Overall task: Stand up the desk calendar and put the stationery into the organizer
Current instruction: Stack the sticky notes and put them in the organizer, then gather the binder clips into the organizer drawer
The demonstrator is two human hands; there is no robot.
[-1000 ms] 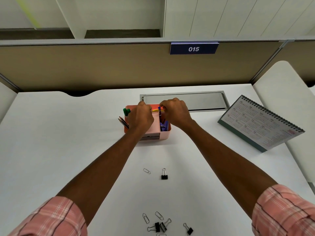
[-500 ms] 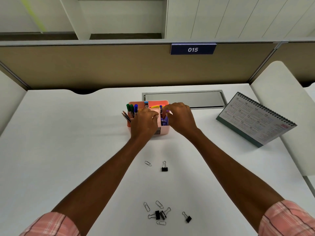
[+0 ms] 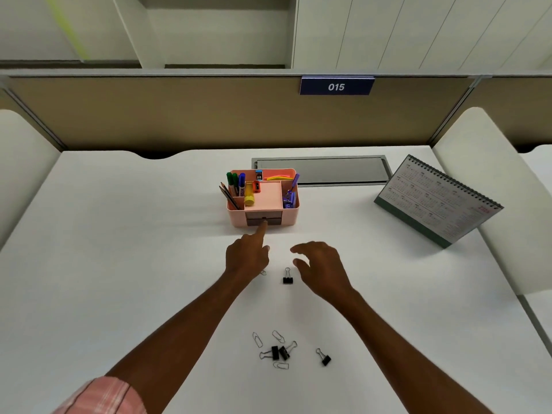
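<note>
Left forefinger at the organizer drawer, right hand empty and loosely spread.

The left hand [image 3: 246, 258] points its index fingertip at the drawer [image 3: 264, 221] of the pink organizer [image 3: 263, 197], gripping nothing; the right hand [image 3: 321, 268] hovers with curled fingers beside one black binder clip [image 3: 288, 276]. Nearer lie three more binder clips [image 3: 324, 357] and three paper clips [image 3: 257, 339]; another paper clip [image 3: 263, 273] peeks from under the left hand. The desk calendar [image 3: 439, 201] stands far right.

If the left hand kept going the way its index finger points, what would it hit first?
Most likely the small drawer in the front of the pink organizer. The left hand has its fingertip right at the drawer's handle; actual contact is unclear.
</note>
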